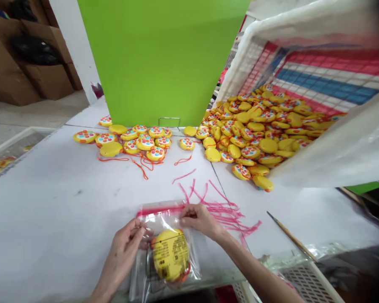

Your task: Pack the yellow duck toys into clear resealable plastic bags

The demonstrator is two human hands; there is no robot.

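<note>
My left hand (124, 248) and my right hand (199, 219) both pinch the top of a small clear plastic bag (164, 219) with a red strip along its upper edge. Inside the bag lies a yellow round toy (171, 254), back side up, with an orange cord under it. The bag rests near the front edge of the white table (57, 210). Loose pink strips (227, 210) lie just right of my right hand.
A tipped white basket (318, 63) spills a heap of yellow toys (255, 134) at the right. A smaller group of toys (135, 141) lies before a green board (161, 59). A thin stick (290, 236) lies at the right; another basket (306, 282) sits below.
</note>
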